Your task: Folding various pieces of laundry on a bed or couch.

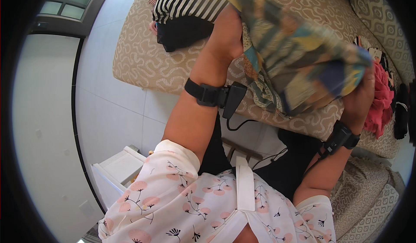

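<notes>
Nearest to us are our two forearms, each with one black wrist strap: two straps in all. Above them we hold one patchwork cloth [299, 65] of blue, yellow and brown pieces, raised over the beige patterned sofa [138, 56].

Our left hand [225, 30] grips the cloth's upper left edge. Its fingers lie behind the fabric, so we cannot tell whether they are spread or pinched. Our right hand [362, 98] holds the lower right corner, its fingers curled closed onto the fabric.

We judge the cloth to be in mid-handling: it hangs bunched between our hands, neither flat nor folded.

Farther off, one striped black-and-white garment [186, 0] lies on one black garment [182, 33] at the sofa's left end. At the right end lies one loose heap of clothes [383, 95], pink and dark, which appears unsorted.
</notes>
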The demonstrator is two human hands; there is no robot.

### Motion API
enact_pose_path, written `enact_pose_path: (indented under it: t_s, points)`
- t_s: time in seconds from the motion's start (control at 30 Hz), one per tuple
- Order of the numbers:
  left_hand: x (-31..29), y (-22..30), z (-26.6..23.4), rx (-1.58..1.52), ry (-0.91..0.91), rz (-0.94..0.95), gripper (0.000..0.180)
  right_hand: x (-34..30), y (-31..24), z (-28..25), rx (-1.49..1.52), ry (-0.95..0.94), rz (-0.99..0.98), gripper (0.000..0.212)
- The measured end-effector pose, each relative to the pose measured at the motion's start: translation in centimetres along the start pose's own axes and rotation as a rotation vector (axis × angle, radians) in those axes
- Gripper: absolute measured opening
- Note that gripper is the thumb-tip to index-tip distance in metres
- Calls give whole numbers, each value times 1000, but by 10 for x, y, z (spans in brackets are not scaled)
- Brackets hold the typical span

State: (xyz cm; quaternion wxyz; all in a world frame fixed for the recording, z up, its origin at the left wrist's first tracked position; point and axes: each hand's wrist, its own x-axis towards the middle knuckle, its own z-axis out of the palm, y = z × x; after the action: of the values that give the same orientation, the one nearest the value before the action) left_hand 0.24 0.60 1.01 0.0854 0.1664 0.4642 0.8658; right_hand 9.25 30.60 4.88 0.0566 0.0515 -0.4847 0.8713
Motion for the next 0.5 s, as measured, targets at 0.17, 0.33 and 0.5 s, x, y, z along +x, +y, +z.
enact_pose_path:
  t_s: [0.17, 0.33, 0.5]
  points:
    - [8, -5, -1, -111, 274, 17, 27, 18, 8, -41, 127, 437, -327, 35]
    - [10, -14, 2, 505, 248, 160, 41, 15, 15, -18, -702, 629, -403, 34]
    - [5, -28, 12, 939, 118, 253, 31, 8, 37, -3, -1315, 163, 67, 30]
